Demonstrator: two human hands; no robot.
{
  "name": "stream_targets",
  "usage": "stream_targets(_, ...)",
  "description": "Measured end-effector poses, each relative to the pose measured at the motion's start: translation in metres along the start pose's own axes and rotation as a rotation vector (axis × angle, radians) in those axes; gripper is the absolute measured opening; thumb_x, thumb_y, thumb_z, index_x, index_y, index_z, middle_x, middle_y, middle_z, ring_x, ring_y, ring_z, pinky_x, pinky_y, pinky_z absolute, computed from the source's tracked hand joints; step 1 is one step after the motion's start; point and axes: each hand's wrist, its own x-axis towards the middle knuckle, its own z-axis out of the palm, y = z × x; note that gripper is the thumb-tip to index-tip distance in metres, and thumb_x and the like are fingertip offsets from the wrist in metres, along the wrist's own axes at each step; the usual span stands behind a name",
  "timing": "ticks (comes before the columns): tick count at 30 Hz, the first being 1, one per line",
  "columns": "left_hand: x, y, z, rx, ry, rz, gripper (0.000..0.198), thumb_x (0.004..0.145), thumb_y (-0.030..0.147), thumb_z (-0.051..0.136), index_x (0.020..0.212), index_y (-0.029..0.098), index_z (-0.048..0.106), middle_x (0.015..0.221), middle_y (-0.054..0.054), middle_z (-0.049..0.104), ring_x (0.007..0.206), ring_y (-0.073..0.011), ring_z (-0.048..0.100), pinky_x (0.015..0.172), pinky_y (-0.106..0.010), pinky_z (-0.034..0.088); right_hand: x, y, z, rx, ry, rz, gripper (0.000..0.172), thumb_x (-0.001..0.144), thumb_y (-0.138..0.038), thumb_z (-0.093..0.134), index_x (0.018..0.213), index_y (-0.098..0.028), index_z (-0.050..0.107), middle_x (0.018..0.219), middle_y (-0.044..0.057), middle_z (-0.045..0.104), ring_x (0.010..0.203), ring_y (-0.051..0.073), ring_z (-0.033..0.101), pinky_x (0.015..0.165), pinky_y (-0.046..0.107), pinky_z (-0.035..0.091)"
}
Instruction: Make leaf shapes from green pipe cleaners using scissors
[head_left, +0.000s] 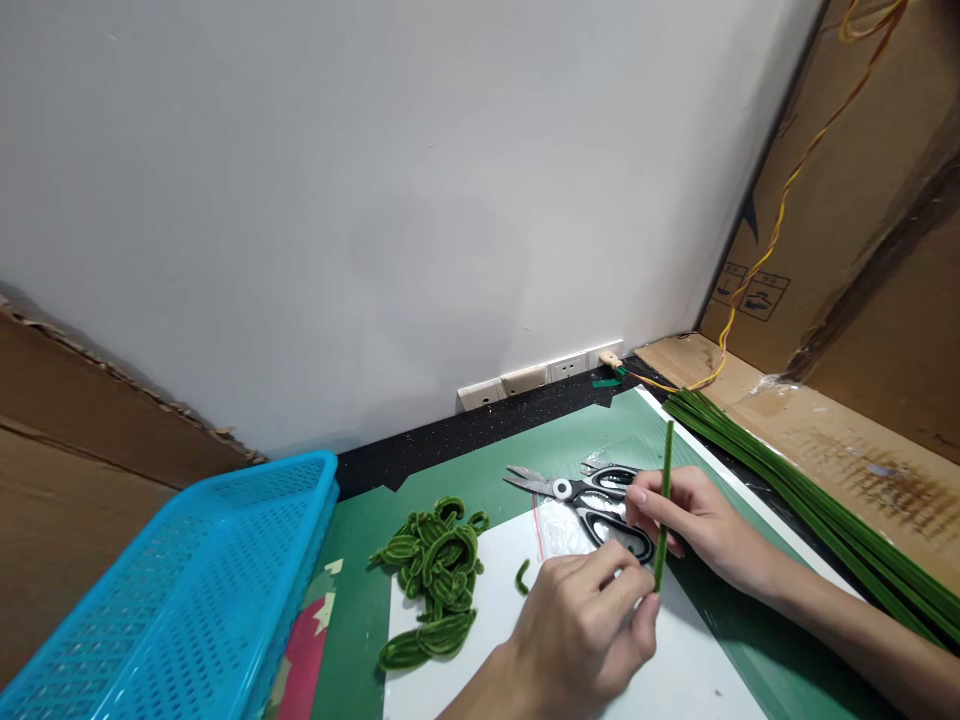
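A green pipe cleaner (668,450) stands nearly upright between my two hands. My left hand (589,620) pinches its lower end. Higher up, my right hand (686,505) grips it between thumb and fingers. Just behind the hands lie black-handled scissors (562,489), their blades pointing left, on a clear plastic bag (559,535). A short curled green piece (522,577) rests on the white sheet (495,640) left of my left hand. Farther left is a pile of bent and looped green pipe cleaner pieces (442,560).
A blue plastic basket (225,590) stands at the left. Long straight green pipe cleaners (795,490) lie in a bundle at the right, beside cardboard (847,430). At the back, a yellow cord (784,200) runs to wall sockets (566,368). A green mat (352,600) covers the table.
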Motion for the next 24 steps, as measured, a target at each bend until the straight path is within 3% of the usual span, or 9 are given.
stream_targets(19, 0.004, 0.004, -0.005, 0.045, -0.054, -0.009, 0.018, 0.104, 0.015, 0.048, 0.093, 0.018, 0.062, 0.082, -0.002, 0.065, 0.061, -0.0147, 0.057, 0.053, -0.029, 0.044, -0.011, -0.009, 0.000, -0.023, -0.057, -0.004, 0.051, 0.102, -0.063, 0.061, 0.083, -0.018, 0.075, 0.069, 0.002, 0.059, 0.060, 0.014, 0.052, 0.054, 0.026, 0.042)
stream_targets(21, 0.003, 0.003, -0.003, 0.039, -0.043, -0.007, 0.017, 0.104, 0.014, 0.048, 0.093, 0.018, 0.062, 0.082, -0.002, 0.064, 0.060, -0.0142, 0.056, 0.052, -0.029, 0.043, -0.013, -0.005, -0.002, 0.011, -0.011, -0.018, 0.048, 0.102, -0.062, 0.062, 0.089, -0.018, 0.077, 0.068, 0.001, 0.059, 0.058, 0.014, 0.052, 0.052, 0.026, 0.041)
stream_targets(24, 0.003, 0.003, 0.000, 0.035, -0.020, -0.012, 0.017, 0.102, 0.013, 0.050, 0.092, 0.017, 0.063, 0.080, -0.001, 0.061, 0.058, -0.0137, 0.053, 0.051, -0.029, 0.040, -0.014, 0.000, -0.008, 0.095, 0.165, -0.076, 0.046, 0.102, -0.060, 0.062, 0.093, -0.018, 0.077, 0.064, 0.000, 0.055, 0.052, 0.013, 0.048, 0.046, 0.026, 0.037)
